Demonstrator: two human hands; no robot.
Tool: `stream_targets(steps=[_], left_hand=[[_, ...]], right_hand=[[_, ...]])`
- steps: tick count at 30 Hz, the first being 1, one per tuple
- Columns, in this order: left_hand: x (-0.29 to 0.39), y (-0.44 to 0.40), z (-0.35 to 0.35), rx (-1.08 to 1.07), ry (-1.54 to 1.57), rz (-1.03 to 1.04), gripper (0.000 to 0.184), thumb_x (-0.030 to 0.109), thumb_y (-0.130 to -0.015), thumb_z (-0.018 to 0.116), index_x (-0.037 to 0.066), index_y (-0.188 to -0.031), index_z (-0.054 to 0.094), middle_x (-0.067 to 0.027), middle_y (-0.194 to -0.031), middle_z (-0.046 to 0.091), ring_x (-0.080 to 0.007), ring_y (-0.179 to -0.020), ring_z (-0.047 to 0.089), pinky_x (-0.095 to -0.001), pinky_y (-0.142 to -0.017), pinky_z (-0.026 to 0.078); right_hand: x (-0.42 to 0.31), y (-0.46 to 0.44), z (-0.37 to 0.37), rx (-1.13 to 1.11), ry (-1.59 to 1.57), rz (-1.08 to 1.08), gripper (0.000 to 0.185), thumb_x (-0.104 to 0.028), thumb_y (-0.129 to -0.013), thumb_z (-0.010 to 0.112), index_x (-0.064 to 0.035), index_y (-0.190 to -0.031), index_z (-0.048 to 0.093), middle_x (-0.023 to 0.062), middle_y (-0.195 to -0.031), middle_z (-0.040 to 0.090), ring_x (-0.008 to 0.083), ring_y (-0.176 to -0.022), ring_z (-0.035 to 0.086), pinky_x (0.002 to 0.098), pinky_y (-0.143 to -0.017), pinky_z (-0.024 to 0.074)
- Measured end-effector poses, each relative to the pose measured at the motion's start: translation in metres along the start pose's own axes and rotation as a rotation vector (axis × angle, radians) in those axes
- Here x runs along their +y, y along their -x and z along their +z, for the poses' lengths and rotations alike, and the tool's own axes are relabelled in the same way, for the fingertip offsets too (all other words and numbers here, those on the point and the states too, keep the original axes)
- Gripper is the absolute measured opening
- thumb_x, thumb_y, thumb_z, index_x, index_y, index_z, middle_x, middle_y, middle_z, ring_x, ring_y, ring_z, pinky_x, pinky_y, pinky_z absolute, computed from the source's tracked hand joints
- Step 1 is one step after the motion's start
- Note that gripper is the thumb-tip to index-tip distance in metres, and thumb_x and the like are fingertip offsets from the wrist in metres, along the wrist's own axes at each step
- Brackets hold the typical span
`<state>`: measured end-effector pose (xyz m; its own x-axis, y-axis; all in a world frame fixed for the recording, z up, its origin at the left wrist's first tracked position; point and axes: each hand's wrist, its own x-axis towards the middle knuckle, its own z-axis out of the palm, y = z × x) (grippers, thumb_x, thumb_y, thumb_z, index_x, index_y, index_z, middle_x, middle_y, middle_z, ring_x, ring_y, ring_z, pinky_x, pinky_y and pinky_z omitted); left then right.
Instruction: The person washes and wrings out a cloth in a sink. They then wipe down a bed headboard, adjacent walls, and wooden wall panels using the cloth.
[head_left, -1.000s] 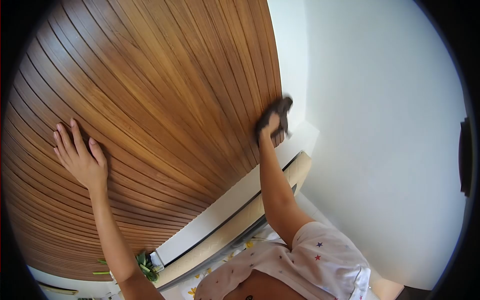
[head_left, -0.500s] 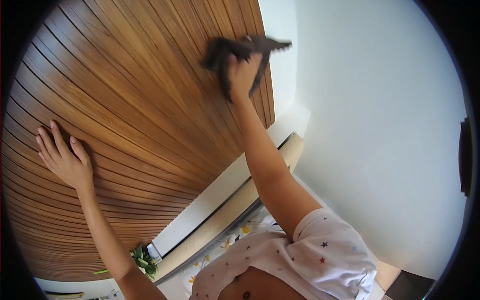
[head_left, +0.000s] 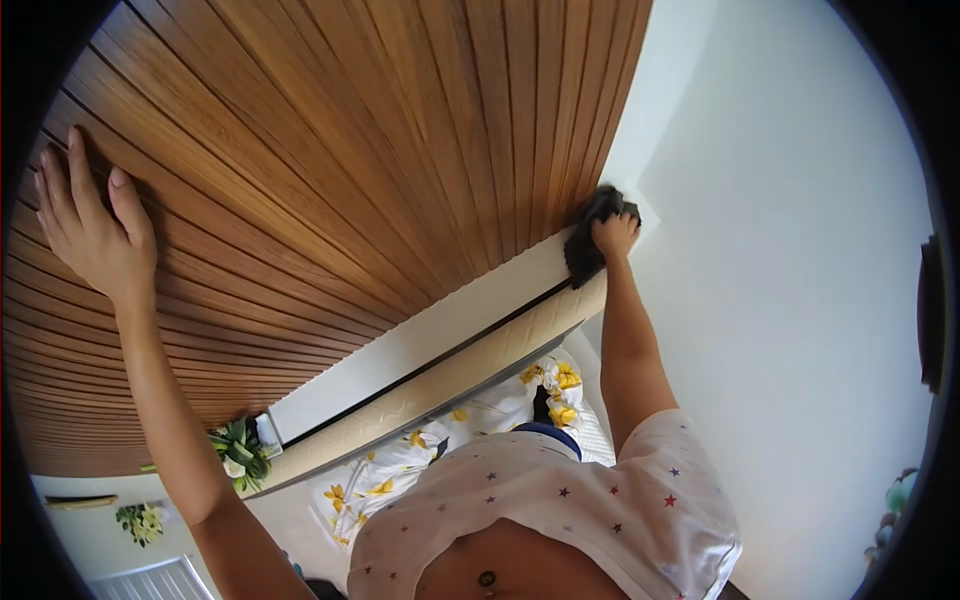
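Wooden slats [head_left: 330,150] cover a large panel across the left and middle of the view. Against the slats at the far left, my left hand [head_left: 100,225] lies flat with its fingers spread, holding nothing. My right hand [head_left: 615,236] grips a dark cloth [head_left: 586,240] at the panel's lower right corner, where the slats meet a white ledge [head_left: 420,340]. Part of the cloth lies over the end of that ledge.
Below the ledge runs a cream padded headboard [head_left: 450,365], then bedding with yellow flowers [head_left: 380,486]. A green plant [head_left: 238,452] stands at the ledge's left end. A white wall [head_left: 790,270] rises on the right.
My right hand has moved the cloth down and to the right, from high on the slats to the lower corner. The view has shifted, showing more bedding. My left hand stays spread on the slats.
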<state>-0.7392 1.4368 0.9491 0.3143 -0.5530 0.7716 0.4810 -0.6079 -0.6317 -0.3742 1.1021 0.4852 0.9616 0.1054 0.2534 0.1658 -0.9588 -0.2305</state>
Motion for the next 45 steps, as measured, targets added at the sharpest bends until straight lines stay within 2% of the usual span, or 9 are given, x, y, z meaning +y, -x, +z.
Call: stream_targets(steps=[7,13,16,23,34,36,40,42,45], left_hand=[[-0.018,0.005,-0.003,-0.103,-0.108,0.108,0.041,0.033,-0.093,0.048,0.007,-0.123,0.057,-0.0191,-0.115,0.059,-0.0361,-0.106,0.054,-0.0443,-0.089,0.042],[-0.028,0.012,-0.002,-0.176,-0.119,0.095,0.039,0.029,-0.094,0.048,0.004,-0.124,0.056,-0.0213,-0.118,0.057,-0.0364,-0.105,0.056,-0.0404,-0.087,0.046],[-0.027,0.012,-0.002,-0.178,-0.103,0.087,0.040,0.029,-0.095,0.048,0.003,-0.125,0.055,-0.0227,-0.122,0.055,-0.0358,-0.110,0.055,-0.0383,-0.089,0.046],[-0.013,0.007,-0.004,-0.170,-0.020,0.007,0.041,0.026,-0.097,0.046,-0.001,-0.128,0.050,-0.0210,-0.126,0.053,-0.0313,-0.117,0.052,-0.0344,-0.097,0.041],[-0.042,0.057,0.003,-0.305,-0.051,-0.189,0.039,0.023,-0.097,0.046,-0.006,-0.122,0.053,-0.0205,-0.119,0.058,-0.0274,-0.108,0.058,-0.0317,-0.091,0.044],[-0.035,0.051,0.008,-0.283,-0.065,-0.173,0.038,0.023,-0.096,0.047,-0.004,-0.122,0.053,-0.0203,-0.119,0.058,-0.0283,-0.109,0.057,-0.0327,-0.092,0.043],[-0.035,0.047,0.010,-0.265,-0.089,-0.175,0.037,0.022,-0.094,0.049,-0.002,-0.122,0.054,-0.0198,-0.121,0.057,-0.0302,-0.111,0.055,-0.0347,-0.095,0.041],[-0.036,0.048,0.010,-0.260,-0.101,-0.179,0.037,0.022,-0.093,0.050,-0.001,-0.121,0.055,-0.0195,-0.121,0.057,-0.0311,-0.112,0.054,-0.0357,-0.096,0.040],[-0.034,0.050,0.010,-0.252,-0.116,-0.182,0.036,0.022,-0.092,0.051,0.001,-0.121,0.055,-0.0192,-0.122,0.056,-0.0325,-0.114,0.052,-0.0373,-0.098,0.039]], right_hand=[[-0.023,0.069,0.021,-0.166,0.081,-0.065,0.058,-0.045,-0.092,0.039,0.0016,-0.124,0.052,0.0237,-0.126,0.051,0.0394,-0.123,0.042,0.0495,-0.110,0.0181],[-0.097,0.207,0.022,-0.174,-0.138,-0.484,0.050,-0.037,-0.086,0.053,0.0047,-0.114,0.055,0.0251,-0.123,0.051,0.0437,-0.126,0.035,0.0582,-0.108,0.0145],[-0.094,0.195,-0.016,-0.434,-0.182,-0.485,0.058,-0.039,-0.086,0.050,0.0022,-0.126,0.048,0.0207,-0.128,0.050,0.0382,-0.130,0.034,0.0579,-0.109,0.0100],[0.004,0.050,0.000,-0.349,0.144,-0.078,0.063,-0.033,-0.087,0.039,0.0000,-0.141,0.031,0.0183,-0.134,0.047,0.0358,-0.134,0.028,0.0551,-0.111,0.0056],[0.076,-0.078,0.050,-0.244,0.152,-0.310,0.064,-0.024,-0.081,0.043,-0.0041,-0.140,0.033,0.0144,-0.135,0.047,0.0315,-0.127,0.040,0.0477,-0.111,0.0182],[0.058,-0.056,0.039,-0.242,0.157,-0.293,0.061,-0.020,-0.079,0.046,0.0039,-0.135,0.039,0.0235,-0.114,0.058,0.0400,-0.111,0.052,0.0453,-0.106,0.0290],[0.011,0.048,0.018,-0.344,0.276,-0.417,0.056,-0.016,-0.083,0.044,0.0152,-0.128,0.039,0.0288,-0.109,0.058,0.0434,-0.109,0.052,0.0499,-0.108,0.0246],[-0.012,0.094,0.014,-0.388,0.276,-0.552,0.044,-0.019,-0.080,0.046,0.0070,-0.116,0.054,0.0189,-0.097,0.065,0.0306,-0.098,0.061,0.0474,-0.105,0.0279],[-0.039,0.135,0.002,-0.466,-0.001,-0.726,0.029,-0.021,-0.085,0.047,-0.0010,-0.103,0.059,0.0197,-0.089,0.065,0.0316,-0.087,0.064,0.0471,-0.096,0.0390]])
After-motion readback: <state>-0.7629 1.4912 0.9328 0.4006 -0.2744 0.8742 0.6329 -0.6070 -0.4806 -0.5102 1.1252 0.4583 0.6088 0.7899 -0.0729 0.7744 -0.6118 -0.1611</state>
